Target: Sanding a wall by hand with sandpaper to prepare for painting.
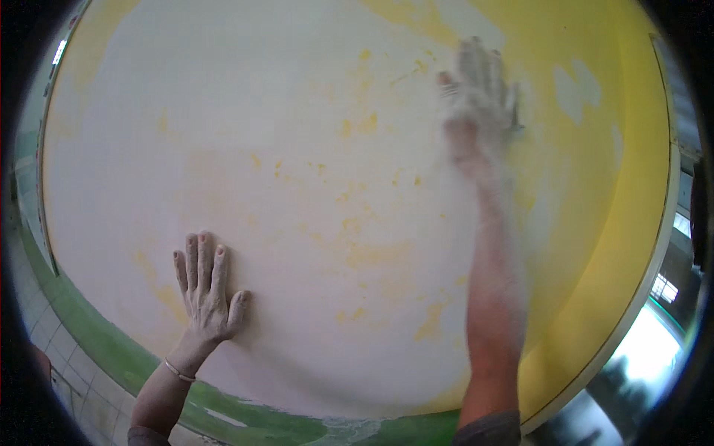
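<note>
Both of my hands lie against a wall (297, 215) that is mostly coated in white filler, with yellow paint showing through in patches. Lower left, my left hand (205, 293) rests flat, fingers stretched up and thumb out to the side, whitened with dust. A thin pale bracelet (178, 370) circles that wrist. My right hand (480, 93) reaches far up on the right, also dusty, its fingers pointing up and spread on the surface. Motion blurs it, and whether anything thin lies beneath its palm is hidden.
A green painted band (282, 425) runs along the wall's lower part. On the right, a yellow wall edge (595, 312) ends at an opening with bright glare. Pale floor tiles (67, 357) show at the lower left.
</note>
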A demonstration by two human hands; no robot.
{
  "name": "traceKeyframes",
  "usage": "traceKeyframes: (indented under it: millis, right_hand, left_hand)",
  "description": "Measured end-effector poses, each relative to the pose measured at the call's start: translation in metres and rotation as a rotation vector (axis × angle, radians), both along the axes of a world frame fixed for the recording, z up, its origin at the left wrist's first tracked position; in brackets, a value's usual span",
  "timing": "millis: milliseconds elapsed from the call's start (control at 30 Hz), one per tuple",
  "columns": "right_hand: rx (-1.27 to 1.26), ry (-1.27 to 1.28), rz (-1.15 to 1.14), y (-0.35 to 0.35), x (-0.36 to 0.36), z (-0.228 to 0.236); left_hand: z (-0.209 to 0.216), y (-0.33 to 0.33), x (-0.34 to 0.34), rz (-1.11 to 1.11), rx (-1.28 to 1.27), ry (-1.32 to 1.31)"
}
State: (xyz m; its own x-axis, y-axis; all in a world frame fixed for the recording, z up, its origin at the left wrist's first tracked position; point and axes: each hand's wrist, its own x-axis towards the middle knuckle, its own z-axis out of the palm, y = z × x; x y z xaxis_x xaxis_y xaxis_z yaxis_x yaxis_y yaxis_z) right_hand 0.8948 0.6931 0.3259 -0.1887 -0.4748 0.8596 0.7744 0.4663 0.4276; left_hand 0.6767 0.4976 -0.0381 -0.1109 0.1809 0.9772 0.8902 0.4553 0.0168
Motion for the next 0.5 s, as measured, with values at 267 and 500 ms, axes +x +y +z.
traceKeyframes:
  millis: [267,500]
  right_hand:
    - [-0.271,-0.723,0.033,-0.036,0.001,-0.188]
    - [-0.241,-0.216,0.425,0.015,0.064,-0.108]
  left_hand:
    - [-0.01,-0.008,-0.011,-0.043,-0.084,0.044]
    - [-0.031,-0.013,-0.031,-0.09,-0.125,0.099]
